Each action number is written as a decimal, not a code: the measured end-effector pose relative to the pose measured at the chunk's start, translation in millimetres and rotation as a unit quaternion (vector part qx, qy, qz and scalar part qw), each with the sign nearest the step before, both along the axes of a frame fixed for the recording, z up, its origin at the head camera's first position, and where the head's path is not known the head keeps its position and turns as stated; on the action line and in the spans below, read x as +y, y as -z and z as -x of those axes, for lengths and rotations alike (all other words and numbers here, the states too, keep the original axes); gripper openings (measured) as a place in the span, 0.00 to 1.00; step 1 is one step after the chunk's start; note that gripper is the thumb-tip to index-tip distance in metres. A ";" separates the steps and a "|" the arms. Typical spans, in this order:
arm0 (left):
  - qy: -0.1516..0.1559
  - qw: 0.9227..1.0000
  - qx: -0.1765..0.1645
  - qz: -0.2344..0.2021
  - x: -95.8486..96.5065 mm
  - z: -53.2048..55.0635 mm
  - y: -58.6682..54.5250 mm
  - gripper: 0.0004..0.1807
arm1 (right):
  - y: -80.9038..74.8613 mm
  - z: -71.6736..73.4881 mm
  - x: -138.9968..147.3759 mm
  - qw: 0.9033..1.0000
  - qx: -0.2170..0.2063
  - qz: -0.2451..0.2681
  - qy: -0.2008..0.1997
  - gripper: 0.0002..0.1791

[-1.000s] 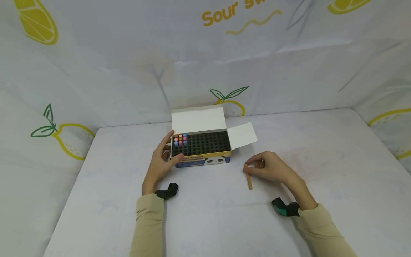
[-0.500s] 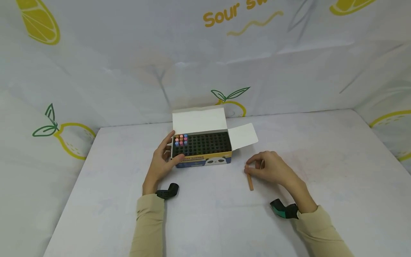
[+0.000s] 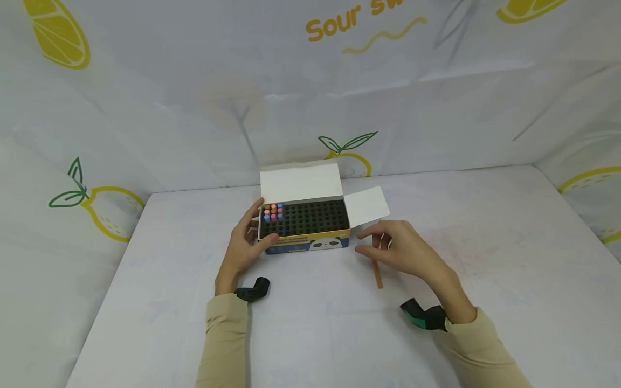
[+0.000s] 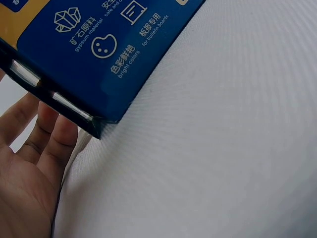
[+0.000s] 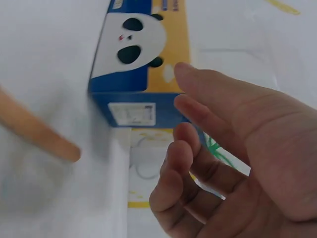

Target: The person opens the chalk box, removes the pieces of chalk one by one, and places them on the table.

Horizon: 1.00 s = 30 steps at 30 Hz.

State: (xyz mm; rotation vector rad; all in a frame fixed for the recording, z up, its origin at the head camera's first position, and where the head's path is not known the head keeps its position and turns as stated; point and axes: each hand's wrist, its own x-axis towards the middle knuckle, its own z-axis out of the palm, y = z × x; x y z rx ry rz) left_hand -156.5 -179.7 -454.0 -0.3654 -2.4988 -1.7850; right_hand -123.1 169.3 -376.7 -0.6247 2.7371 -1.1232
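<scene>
Box [image 4: 94,59], upper left, left-wrist view: "gypsum material", "bright colors"
Left hand [image 3: 240,245]: grips box
Right hand [image 3: 400,248]: half-spread, empty
Stick [image 3: 377,276]: partly hand-hidden, head view
Backdrop [image 3: 335,27], top: "Sour sw", cut off

The box [image 3: 322,243] stands on the surface [image 3: 310,328], left of centre and toward the back, with the sheet [image 3: 204,124] behind; its back flap [image 3: 301,182] stands up behind its opening, its side flap [image 3: 366,206] juts out right; nine sticks [image 3: 273,212] sit in it at the left rear, three by three; the left grip [image 3: 241,248] is round its left end, thumb at the front; the right grip [image 3: 400,245] hangs just right of it; the loose stick [image 3: 377,276] lies on the surface, front-right of the box, its far end behind that grip.
</scene>
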 end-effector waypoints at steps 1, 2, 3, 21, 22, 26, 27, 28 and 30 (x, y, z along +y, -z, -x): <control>0.000 1.000 0.000 0.000 0.0 0.0 0.1 0.46 | -2.1 0.2 -2.6 1.000 0.004 0.011 -0.005 0.10; 0.000 1.000 0.000 -0.001 -0.2 0.2 0.3 0.46 | -4.2 0.6 -5.6 1.000 0.008 0.021 -0.009 0.10; 0.001 1.000 -0.001 -0.002 -0.3 0.2 0.5 0.46 | -6.2 1.1 -8.9 0.999 0.013 0.032 -0.010 0.10; -0.001 1.000 0.000 -0.015 -0.8 -1.5 0.5 0.47 | -13.7 40.0 -95.6 0.977 0.086 0.194 0.016 0.13; -0.001 1.000 0.000 -0.015 -0.9 -1.2 0.9 0.46 | -11.8 42.1 -100.2 0.977 0.084 0.196 0.017 0.13; 0.003 1.000 0.002 -0.015 -0.9 -0.7 1.5 0.46 | -4.7 48.2 -115.9 0.978 0.077 0.193 0.024 0.12; 0.003 1.000 0.002 -0.015 -0.8 -0.6 1.5 0.46 | -2.9 49.3 -119.6 0.979 0.075 0.190 0.025 0.12; 0.004 1.000 0.003 -0.015 -0.5 -0.5 1.5 0.46 | -1.1 50.4 -123.3 0.979 0.074 0.186 0.026 0.12; 0.005 1.000 0.006 -0.014 0.0 0.1 1.4 0.46 | 2.4 52.1 -130.4 0.981 0.075 0.179 0.025 0.12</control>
